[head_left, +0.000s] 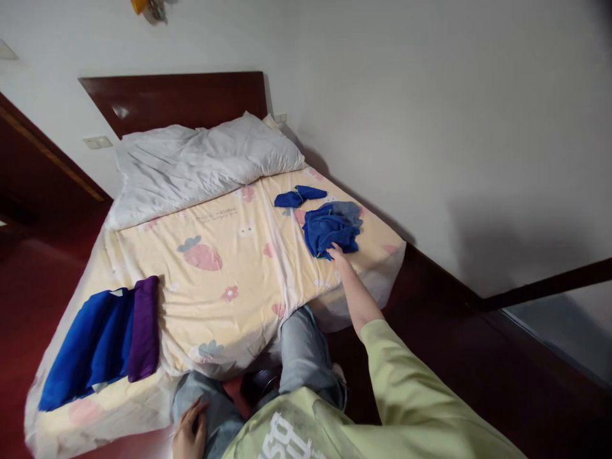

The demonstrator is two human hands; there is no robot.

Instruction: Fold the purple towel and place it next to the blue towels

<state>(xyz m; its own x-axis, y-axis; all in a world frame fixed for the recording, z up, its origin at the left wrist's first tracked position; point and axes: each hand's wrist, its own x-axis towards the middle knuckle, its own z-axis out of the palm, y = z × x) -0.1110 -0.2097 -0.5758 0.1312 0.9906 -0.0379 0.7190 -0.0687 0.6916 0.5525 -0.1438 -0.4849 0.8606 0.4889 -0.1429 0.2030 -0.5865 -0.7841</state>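
A crumpled blue garment (pixel 331 228) lies near the right edge of the bed, with a greyish-blue part showing at its far side. My right hand (pixel 336 251) reaches out and pinches its near edge between thumb and fingers. Just beyond it are smaller pieces of blue cloth (pixel 299 196), lying flat on the sheet. My left hand (pixel 190 431) rests by my left thigh, fingers loosely curled, with nothing visible in it. On the bed's left side, folded blue clothes (pixel 90 347) lie in a row beside a folded purple one (pixel 144 331).
The bed has a yellow sheet (pixel 258 268) printed with strawberries and rabbits. White pillows (pixel 201 162) lie against the dark wooden headboard (pixel 191 95). A white wall (pixel 430 127) runs along the right. A dark rail (pixel 549 284) stands low at right, above the dark red floor (pixel 421 331).
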